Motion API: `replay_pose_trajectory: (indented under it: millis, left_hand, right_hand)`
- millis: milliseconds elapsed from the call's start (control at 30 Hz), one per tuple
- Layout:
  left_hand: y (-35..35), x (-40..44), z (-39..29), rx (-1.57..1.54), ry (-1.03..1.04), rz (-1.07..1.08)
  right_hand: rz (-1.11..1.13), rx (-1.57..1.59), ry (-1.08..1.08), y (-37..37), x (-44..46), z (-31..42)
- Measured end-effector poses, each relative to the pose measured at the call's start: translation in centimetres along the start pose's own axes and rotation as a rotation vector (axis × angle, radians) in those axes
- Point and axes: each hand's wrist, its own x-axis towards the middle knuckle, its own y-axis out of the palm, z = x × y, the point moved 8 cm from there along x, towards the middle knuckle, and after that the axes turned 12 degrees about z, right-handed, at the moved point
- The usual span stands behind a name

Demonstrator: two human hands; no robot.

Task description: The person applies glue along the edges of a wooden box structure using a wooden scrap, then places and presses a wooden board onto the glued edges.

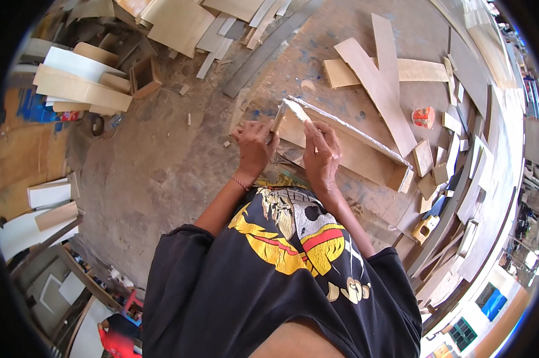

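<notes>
A long, shallow wooden box (353, 149) lies slanted in front of me, with white material along its far edge and at its left corner. My left hand (256, 143) is at the box's left end, its fingers closed on the end board. Just right of it, my right hand (321, 149) is closed on a small whitish piece (298, 112) over the left corner; whether that piece is a tool or a strip is hard to tell. Both hands are close together, just beyond my shirt.
Plywood boards (380, 83) lie crossed beyond the box, near a red and white cup (423, 117). Wood offcuts and a yellow tool (426, 229) are at right. Stacked panels (81, 83) stand upper left. A person in red (119, 337) is at lower left.
</notes>
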Motion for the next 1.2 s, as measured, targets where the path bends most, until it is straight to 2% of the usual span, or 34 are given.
replay_pose_trajectory:
  millis: [200,267,400,500,567,633,933,1200]
  left_hand:
    - [0.2,0.0,0.3,-0.03,-0.007,0.018]
    - [0.1,0.0,0.2,-0.04,-0.004,0.001]
    - [0.0,0.1,0.3,-0.033,-0.003,-0.013]
    - [0.1,0.1,0.2,-0.02,-0.009,-0.016]
    - [0.0,0.2,0.2,-0.011,-0.015,-0.006]
    - [0.0,0.2,0.1,-0.003,-0.018,0.006]
    - [0.1,-0.1,0.4,-0.054,0.004,-0.071]
    - [0.2,0.0,0.4,-0.016,-0.005,-0.028]
  right_hand:
    - [0.089,0.02,-0.013,0.1,-0.9,0.7]
    - [0.134,0.016,-0.088,-0.1,-1.7,1.5]
    - [0.115,0.048,-0.069,-1.2,-1.2,1.8]
    - [0.063,-0.024,-0.048,-2.4,0.7,1.9]
    - [0.107,-0.224,-0.115,-2.2,2.4,2.9]
    - [0.092,-0.242,-0.138,-1.7,4.1,3.0]
    - [0.259,-0.363,-0.263,2.3,8.6,3.7]
    - [0.433,-0.492,-0.329,3.5,9.1,4.4]
